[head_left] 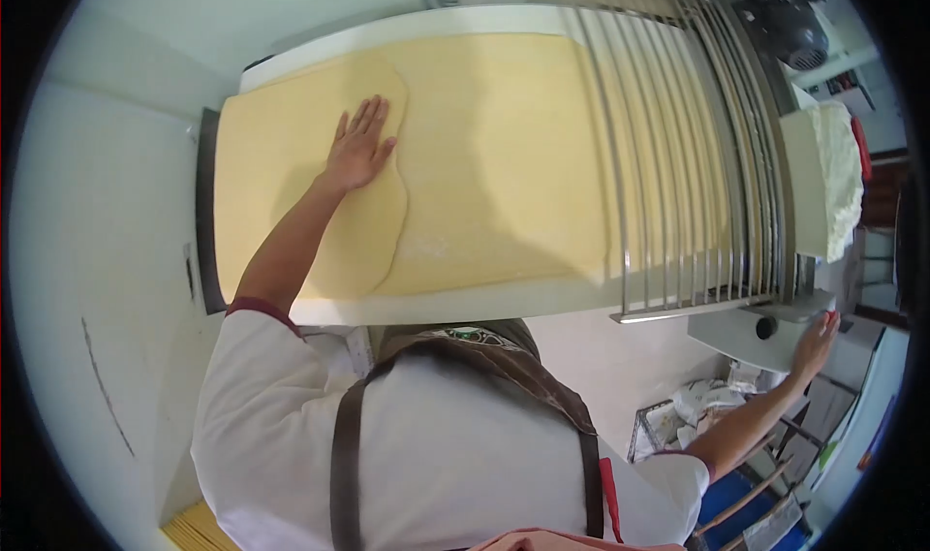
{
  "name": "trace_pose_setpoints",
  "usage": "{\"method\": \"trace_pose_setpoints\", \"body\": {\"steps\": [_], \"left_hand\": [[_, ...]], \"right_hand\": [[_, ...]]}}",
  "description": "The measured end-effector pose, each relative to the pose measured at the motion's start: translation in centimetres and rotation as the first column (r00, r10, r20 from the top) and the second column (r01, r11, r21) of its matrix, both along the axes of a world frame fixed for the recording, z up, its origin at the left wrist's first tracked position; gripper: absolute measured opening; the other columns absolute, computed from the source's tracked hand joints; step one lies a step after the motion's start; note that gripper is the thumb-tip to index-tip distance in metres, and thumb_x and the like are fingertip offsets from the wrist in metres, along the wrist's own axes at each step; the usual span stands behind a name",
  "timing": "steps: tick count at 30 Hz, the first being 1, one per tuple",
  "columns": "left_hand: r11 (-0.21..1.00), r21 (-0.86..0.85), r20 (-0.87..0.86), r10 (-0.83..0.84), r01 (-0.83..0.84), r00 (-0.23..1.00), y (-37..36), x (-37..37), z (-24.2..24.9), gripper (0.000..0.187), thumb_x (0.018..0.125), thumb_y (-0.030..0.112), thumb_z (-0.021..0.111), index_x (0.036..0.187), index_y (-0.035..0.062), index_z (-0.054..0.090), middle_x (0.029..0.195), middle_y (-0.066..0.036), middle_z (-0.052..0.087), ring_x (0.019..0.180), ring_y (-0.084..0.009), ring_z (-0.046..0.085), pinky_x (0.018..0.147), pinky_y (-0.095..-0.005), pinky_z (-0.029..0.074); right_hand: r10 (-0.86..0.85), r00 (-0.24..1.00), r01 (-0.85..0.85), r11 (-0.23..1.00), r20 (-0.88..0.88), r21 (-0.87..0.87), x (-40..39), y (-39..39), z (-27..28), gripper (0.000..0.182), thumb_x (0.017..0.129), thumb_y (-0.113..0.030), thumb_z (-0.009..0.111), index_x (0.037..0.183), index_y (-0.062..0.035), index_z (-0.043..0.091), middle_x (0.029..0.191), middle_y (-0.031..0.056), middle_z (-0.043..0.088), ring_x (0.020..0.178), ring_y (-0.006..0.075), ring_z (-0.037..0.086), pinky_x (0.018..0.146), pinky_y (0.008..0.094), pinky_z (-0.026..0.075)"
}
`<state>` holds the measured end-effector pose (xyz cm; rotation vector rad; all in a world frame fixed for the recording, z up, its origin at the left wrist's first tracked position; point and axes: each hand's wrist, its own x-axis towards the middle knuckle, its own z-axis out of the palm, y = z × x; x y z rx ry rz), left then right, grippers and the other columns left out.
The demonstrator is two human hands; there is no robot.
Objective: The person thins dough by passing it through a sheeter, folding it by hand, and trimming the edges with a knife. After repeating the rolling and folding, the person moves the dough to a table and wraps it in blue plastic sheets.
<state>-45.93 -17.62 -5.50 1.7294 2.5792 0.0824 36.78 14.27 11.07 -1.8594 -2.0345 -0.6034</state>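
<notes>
A wide, pale yellow sheet of dough (523,163) lies along the white belt of a dough sheeter (455,307). At the left its end is doubled over, with the wavy edge of the upper layer (320,241) running across the sheet. My left hand (360,149) rests flat on this upper layer near that edge, fingers stretched out. Far to the right, my right hand (816,343) reaches to the machine's grey side housing (794,309). Its fingers are closed around or against a small part with red at the fingertips, too small to make out.
A metal bar guard (668,154) covers the right part of the dough, beside the rollers. Beyond it stands a pale, cloth-like heap (835,178). A dark motor (799,37) sits at the upper right. Wrapped items (702,406) lie below, near my right arm. A wall borders the left.
</notes>
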Motion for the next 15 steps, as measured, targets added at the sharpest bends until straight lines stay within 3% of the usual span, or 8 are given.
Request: {"method": "trace_pose_setpoints", "body": {"steps": [2,5,7,9,10,11,12,15], "left_hand": [[1.000,-0.009,-0.005,-0.004,0.004,1.000,-1.2,-1.3,0.1,0.064,0.099,0.041,0.036,0.151,0.0093,0.016,0.157,-0.010,0.016,0.145,-0.0261,0.014,0.117,-0.0480,0.009],[1.000,-0.019,0.109,-0.011,0.013,0.994,-2.2,-3.3,0.5,0.063,0.099,0.041,0.036,0.150,0.0089,0.019,0.157,-0.010,0.017,0.145,-0.0259,0.014,0.117,-0.0476,0.011],[0.999,0.047,0.142,-0.014,0.007,0.990,-2.1,-6.3,-0.6,0.062,0.098,0.041,0.036,0.149,0.0083,0.020,0.157,-0.011,0.017,0.145,-0.0259,0.014,0.117,-0.0471,0.012],[0.996,0.092,0.125,0.001,-0.012,0.992,-1.0,-10.1,-1.3,0.061,0.098,0.040,0.037,0.148,0.0076,0.023,0.156,-0.011,0.020,0.144,-0.0264,0.017,0.116,-0.0466,0.013],[0.994,0.102,0.094,0.022,-0.031,0.995,-0.2,-12.0,-1.4,0.061,0.098,0.040,0.038,0.147,0.0072,0.025,0.154,-0.011,0.023,0.143,-0.0270,0.021,0.116,-0.0462,0.015],[0.993,0.106,0.068,0.044,-0.051,0.997,0.5,-13.3,-1.6,0.060,0.098,0.040,0.039,0.146,0.0068,0.027,0.153,-0.011,0.025,0.141,-0.0276,0.024,0.116,-0.0459,0.016],[0.996,0.084,0.067,0.027,-0.032,0.997,1.1,-14.4,-1.4,0.060,0.097,0.041,0.041,0.144,0.0064,0.030,0.150,-0.012,0.030,0.139,-0.0278,0.029,0.115,-0.0458,0.018],[0.995,0.093,0.118,0.011,-0.022,0.993,3.1,-16.8,-0.3,0.058,0.093,0.046,0.047,0.133,0.0043,0.042,0.135,-0.013,0.046,0.126,-0.0297,0.042,0.109,-0.0455,0.027]], "right_hand": [[0.006,0.991,-0.015,0.998,0.137,0.067,-1.5,-0.7,0.7,0.054,0.100,-0.039,0.040,0.133,0.0028,0.045,0.131,0.0248,0.050,0.121,0.0403,0.049,0.102,0.0452,0.037],[0.185,0.983,-0.172,0.868,0.018,0.465,-13.9,-7.2,-0.9,0.048,0.099,-0.033,0.046,0.128,0.0050,0.048,0.126,0.0257,0.053,0.116,0.0427,0.051,0.100,0.0466,0.039],[0.397,0.867,-0.239,0.862,-0.302,0.447,-26.3,-13.5,-4.9,0.040,0.098,-0.022,0.047,0.128,0.0036,0.049,0.126,0.0207,0.055,0.117,0.0322,0.053,0.099,0.0433,0.042],[0.452,0.779,-0.494,0.869,-0.434,0.021,-38.5,-20.9,-9.5,0.048,0.096,-0.020,0.051,0.138,0.0000,0.039,0.140,0.0190,0.042,0.129,0.0315,0.041,0.107,0.0437,0.033],[0.415,0.751,-0.571,0.799,-0.513,-0.190,-44.5,-24.7,-11.9,0.054,0.094,-0.019,0.053,0.142,-0.0018,0.034,0.147,0.0181,0.036,0.136,0.0311,0.035,0.111,0.0438,0.029],[0.243,0.559,-0.705,0.642,-0.793,-0.300,-51.0,-28.7,-14.0,0.068,0.092,-0.024,0.058,0.146,-0.0011,0.025,0.152,0.0215,0.024,0.142,0.0345,0.020,0.114,0.0449,0.021],[0.524,0.648,-0.753,0.551,-0.554,-0.360,-55.2,-31.8,-16.0,0.077,0.088,-0.024,0.062,0.147,0.0012,0.020,0.152,0.0259,0.019,0.142,0.0395,0.016,0.115,0.0476,0.015],[0.581,0.723,-0.677,0.488,-0.374,-0.552,-64.7,-37.4,-15.3,0.077,0.085,-0.026,0.063,0.145,0.0031,0.024,0.148,0.0332,0.022,0.139,0.0443,0.021,0.114,0.0528,0.015]]}}
